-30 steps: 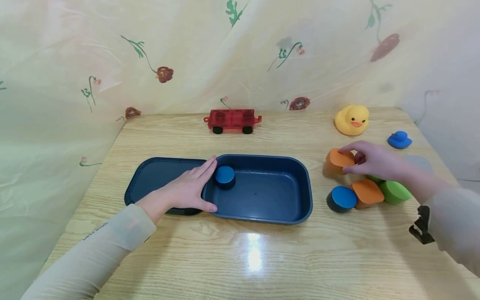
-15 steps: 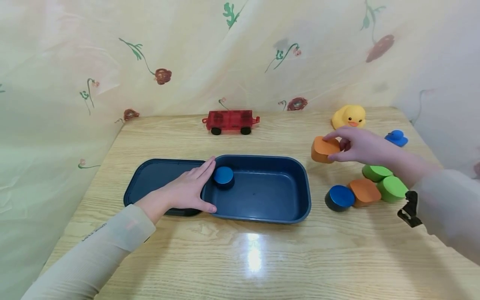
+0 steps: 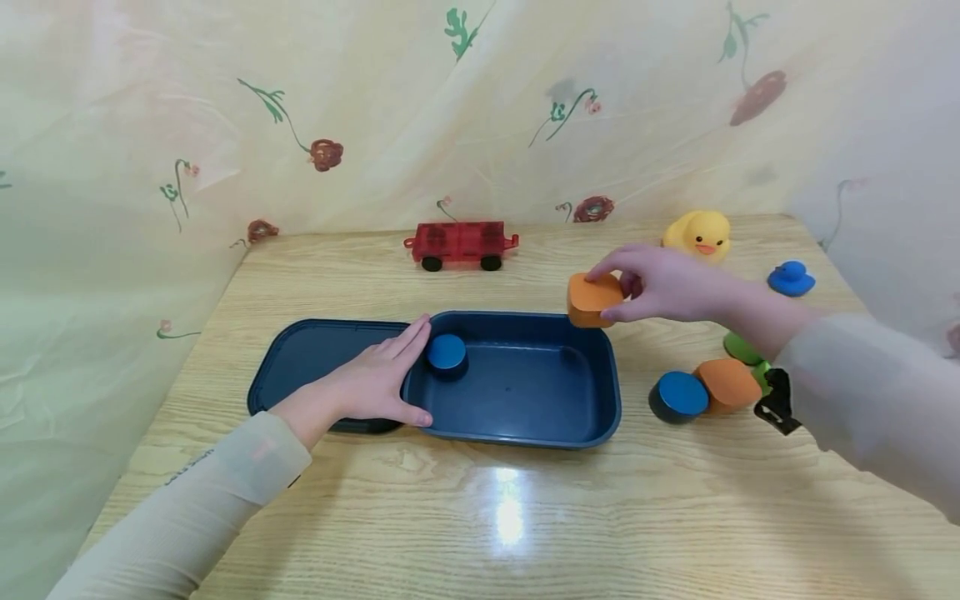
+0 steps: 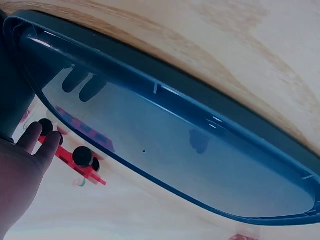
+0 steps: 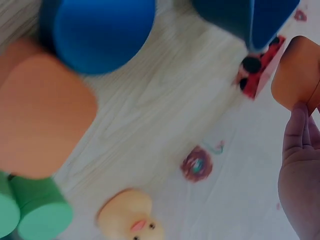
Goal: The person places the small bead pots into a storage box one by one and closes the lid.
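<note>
Shifted leftward since the earlier frame, an orange rounded block is seen by us right of center, pinched between thumb and fingers of the right hand. At center left, the left hand, fingers straight, thumb spread, touches a navy plastic box.

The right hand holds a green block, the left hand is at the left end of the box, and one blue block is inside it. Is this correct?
Not green: the head view shows the right hand holding an orange block. The left hand is at the left end of the box, and one blue block is inside it.
</note>
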`<state>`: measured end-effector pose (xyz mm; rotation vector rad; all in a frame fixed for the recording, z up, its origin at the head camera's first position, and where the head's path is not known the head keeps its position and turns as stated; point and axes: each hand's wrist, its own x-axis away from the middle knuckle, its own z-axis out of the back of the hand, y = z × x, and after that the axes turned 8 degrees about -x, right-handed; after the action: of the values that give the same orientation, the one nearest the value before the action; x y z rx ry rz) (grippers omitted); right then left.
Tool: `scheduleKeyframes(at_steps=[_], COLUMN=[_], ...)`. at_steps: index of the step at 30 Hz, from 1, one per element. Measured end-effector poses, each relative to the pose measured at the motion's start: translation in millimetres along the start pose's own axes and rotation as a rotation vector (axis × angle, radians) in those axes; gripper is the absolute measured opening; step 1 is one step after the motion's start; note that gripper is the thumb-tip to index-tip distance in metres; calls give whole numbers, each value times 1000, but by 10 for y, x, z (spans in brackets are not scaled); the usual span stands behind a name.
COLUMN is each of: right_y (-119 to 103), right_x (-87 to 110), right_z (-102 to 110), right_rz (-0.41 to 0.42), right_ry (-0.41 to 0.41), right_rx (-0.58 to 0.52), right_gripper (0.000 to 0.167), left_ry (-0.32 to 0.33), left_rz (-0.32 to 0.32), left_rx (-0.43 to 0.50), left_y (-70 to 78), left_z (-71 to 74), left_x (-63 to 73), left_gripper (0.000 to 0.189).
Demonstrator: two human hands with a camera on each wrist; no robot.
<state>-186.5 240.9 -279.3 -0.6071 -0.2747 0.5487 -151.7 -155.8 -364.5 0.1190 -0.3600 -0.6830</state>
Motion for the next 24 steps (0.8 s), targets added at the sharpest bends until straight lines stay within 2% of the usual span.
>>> scheduleKeyframes(at_steps=[6,16,24], right_y=[-102,-276,-421], right_x=[-157,-306,-431], right_z=[-144,-394,-709], right_rz=[43,95,119], right_ry=[-68,-122,-106], right_rx=[-21,-19,-42], right_gripper=[46,48,47], left_ry=[-3,-8,-2], left_rz=[1,-10,-13], left_rx=[7,18,10], left_y=[-3,-2,1], left_z=[10,16,-1], left_x=[12,-2,-6], left_gripper=[118,119,118])
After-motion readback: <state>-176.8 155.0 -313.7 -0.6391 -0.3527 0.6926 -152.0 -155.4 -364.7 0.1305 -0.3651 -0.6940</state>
